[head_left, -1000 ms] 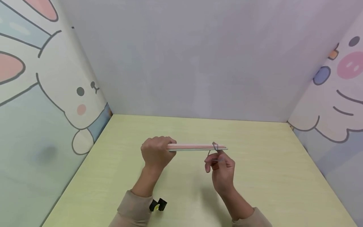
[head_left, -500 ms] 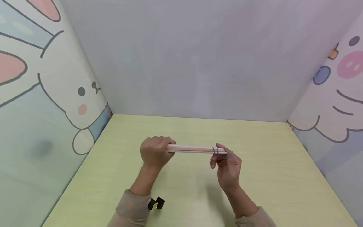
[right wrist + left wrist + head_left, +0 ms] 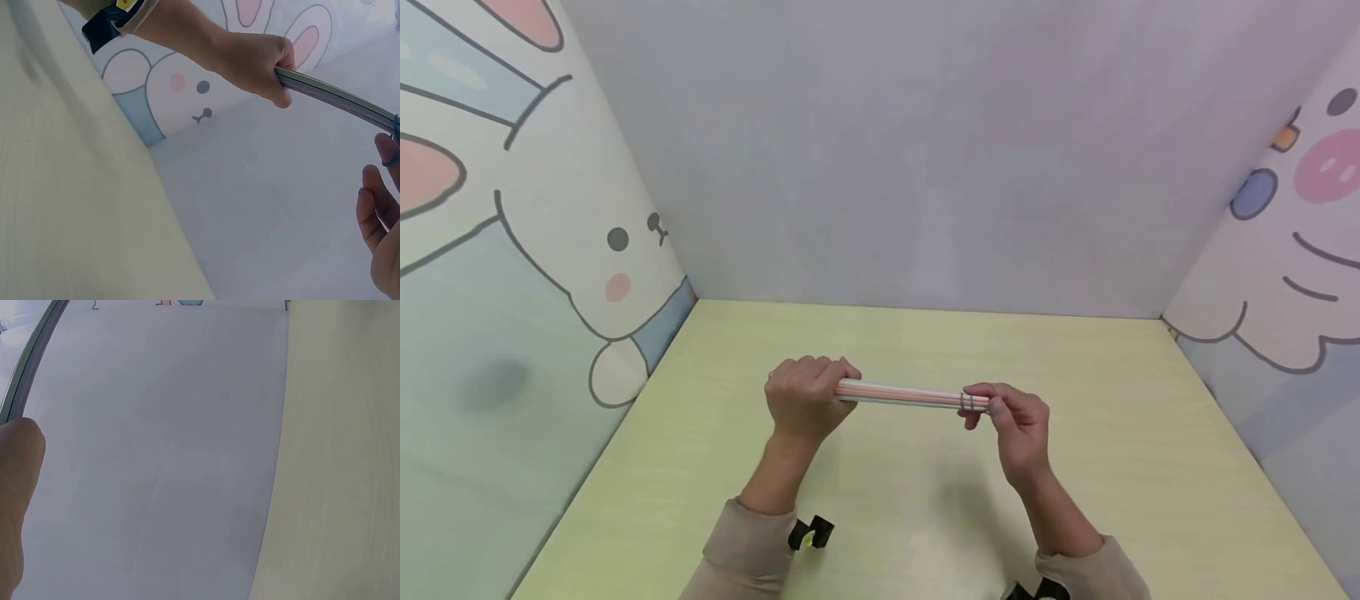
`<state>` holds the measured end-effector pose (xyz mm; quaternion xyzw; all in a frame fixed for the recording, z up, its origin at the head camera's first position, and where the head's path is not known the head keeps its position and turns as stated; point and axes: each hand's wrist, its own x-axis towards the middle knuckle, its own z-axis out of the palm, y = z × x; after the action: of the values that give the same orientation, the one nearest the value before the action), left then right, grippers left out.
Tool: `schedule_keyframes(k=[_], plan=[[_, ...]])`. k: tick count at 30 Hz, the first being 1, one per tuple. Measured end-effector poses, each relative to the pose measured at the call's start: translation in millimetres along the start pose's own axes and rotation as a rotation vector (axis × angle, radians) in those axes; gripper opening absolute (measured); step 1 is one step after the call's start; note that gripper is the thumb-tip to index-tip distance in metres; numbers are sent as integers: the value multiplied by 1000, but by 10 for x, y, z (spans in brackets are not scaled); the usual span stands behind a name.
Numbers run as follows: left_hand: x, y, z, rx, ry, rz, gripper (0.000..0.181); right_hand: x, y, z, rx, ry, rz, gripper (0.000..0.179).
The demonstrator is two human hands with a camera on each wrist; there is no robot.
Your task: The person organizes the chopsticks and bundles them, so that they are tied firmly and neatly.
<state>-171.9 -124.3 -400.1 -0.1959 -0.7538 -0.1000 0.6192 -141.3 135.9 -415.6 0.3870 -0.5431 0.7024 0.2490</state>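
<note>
My left hand [image 3: 803,398] grips one end of a bundle of chopsticks [image 3: 910,395], slim pink, white and pale green sticks held level above the table. Two turns of a thin grey-blue rubber band [image 3: 967,402] circle the bundle near its right end. My right hand [image 3: 1021,429] has thumb and fingers at that end, working the band. In the right wrist view, a loop of the rubber band [image 3: 391,162] runs round a fingertip of the right hand [image 3: 382,231], under the chopsticks [image 3: 337,95]. The left wrist view catches part of the left hand [image 3: 15,481] below the chopsticks [image 3: 30,365].
Both hands are over a pale yellow-green table [image 3: 880,517]. A plain grey wall [image 3: 917,167] stands behind it, with cartoon-printed side walls [image 3: 535,275] left and right. Black wrist mounts [image 3: 811,533] sit by the sleeves.
My right hand has shifted right to the chopsticks' end, thumb now against it. The band went from a stretched loop to two turns round the bundle. The left hand keeps its grip, moving slightly left.
</note>
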Motion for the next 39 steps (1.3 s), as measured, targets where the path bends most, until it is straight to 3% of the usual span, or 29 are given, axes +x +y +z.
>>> schedule_keyframes(k=[4,9,12,17,24,29,35,39], plan=[[19,-19,-11,-8,-5,6,30,21,-29,-27,-105,-51,7,26],[16,-26,-21,-3,-23,9,30,-2,-38,-1,-265,-26,51,28],[0,-30,-25,-9,-39,5,28,-18,-32,17,-228,-9,67,27],[-20,-52,-34,-20,-62,-23,26,-31,-28,37,-65,-30,73,28],[-13,-73,-56,-18,-66,-30,28,-63,-38,74,-29,57,123,12],[6,-79,-74,-17,-69,-26,29,-61,-61,63,-41,68,189,21],[5,-103,-94,-34,-85,-29,27,-9,-56,9,-162,-51,78,16],[-3,-119,-101,-45,-88,-35,26,28,-65,2,-200,-75,24,16]])
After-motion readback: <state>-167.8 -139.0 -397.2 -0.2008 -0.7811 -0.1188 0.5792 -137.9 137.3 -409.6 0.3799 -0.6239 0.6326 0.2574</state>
